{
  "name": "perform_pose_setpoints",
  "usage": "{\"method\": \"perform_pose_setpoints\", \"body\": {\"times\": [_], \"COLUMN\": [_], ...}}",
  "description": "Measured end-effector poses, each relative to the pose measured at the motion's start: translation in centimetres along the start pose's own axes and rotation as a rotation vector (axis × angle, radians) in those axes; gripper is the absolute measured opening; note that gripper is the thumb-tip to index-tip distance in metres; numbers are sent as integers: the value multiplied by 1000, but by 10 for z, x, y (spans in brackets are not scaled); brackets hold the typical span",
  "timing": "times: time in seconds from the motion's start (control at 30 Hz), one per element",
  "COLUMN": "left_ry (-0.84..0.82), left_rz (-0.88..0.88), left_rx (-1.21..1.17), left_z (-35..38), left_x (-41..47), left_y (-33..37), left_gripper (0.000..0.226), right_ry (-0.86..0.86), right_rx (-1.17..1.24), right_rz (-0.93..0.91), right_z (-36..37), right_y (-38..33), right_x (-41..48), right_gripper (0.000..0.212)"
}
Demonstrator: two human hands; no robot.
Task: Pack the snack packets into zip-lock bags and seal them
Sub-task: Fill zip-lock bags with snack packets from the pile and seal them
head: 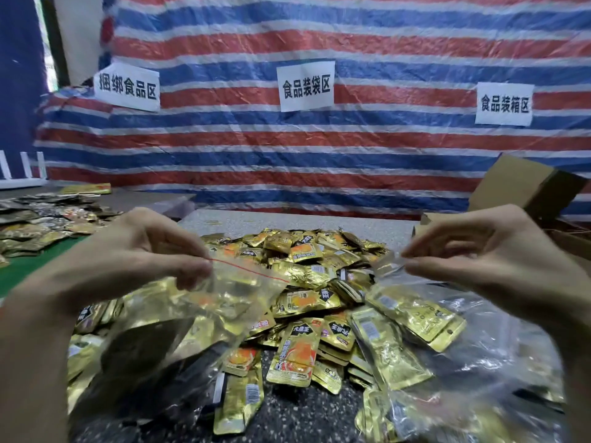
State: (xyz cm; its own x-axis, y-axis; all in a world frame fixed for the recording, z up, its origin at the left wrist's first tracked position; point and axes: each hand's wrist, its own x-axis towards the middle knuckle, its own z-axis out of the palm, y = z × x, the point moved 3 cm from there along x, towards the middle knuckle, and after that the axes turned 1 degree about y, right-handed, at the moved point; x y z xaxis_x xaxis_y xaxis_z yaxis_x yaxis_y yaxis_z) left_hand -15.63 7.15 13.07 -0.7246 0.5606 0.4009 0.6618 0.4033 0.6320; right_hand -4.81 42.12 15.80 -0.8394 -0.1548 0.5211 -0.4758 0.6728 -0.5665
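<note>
A big heap of gold snack packets (pixel 307 282) covers the speckled table in front of me. My left hand (pixel 140 251) pinches the top edge of a clear zip-lock bag (pixel 179 318) with a red seal line; the bag hangs below it with gold packets inside. My right hand (pixel 499 254) pinches the top of a second clear zip-lock bag (pixel 425 330), which also holds gold packets and droops to the lower right. The two hands are apart, each raised above the heap.
An open cardboard box (pixel 527 187) stands at the back right. Another spread of packets (pixel 44 222) lies on the green surface to the left. A striped tarp wall with three white paper signs (pixel 305 84) closes the back.
</note>
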Motion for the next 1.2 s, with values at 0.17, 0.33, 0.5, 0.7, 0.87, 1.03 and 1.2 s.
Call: {"method": "perform_pose_setpoints", "body": {"times": [0.17, 0.33, 0.5, 0.7, 0.87, 1.03, 1.2], "left_ry": [-93, -79, -108, -189, -201, -170, -170], "left_rz": [108, 232, 199, 113, 77, 128, 144], "left_rx": [52, 147, -23, -78, -85, -82, -53], "left_z": [35, 54, 56, 57, 56, 62, 61], "left_x": [10, 13, 17, 15, 17, 22, 20], "left_y": [46, 68, 62, 56, 51, 55, 62], "left_gripper": [13, 18, 13, 25, 17, 17, 26], "right_ry": [-30, -122, -64, -108, -114, -158, -65], "right_rx": [-147, -150, -118, -136, -202, -211, -186], "right_rz": [-146, -180, -136, -108, -56, -121, -156], "right_z": [62, 95, 77, 71, 73, 87, 90], "right_y": [-35, -41, -35, -37, -38, -46, -49], "right_x": [16, 19, 17, 14, 14, 11, 12], "right_gripper": [47, 22, 9, 7, 6, 8, 11]}}
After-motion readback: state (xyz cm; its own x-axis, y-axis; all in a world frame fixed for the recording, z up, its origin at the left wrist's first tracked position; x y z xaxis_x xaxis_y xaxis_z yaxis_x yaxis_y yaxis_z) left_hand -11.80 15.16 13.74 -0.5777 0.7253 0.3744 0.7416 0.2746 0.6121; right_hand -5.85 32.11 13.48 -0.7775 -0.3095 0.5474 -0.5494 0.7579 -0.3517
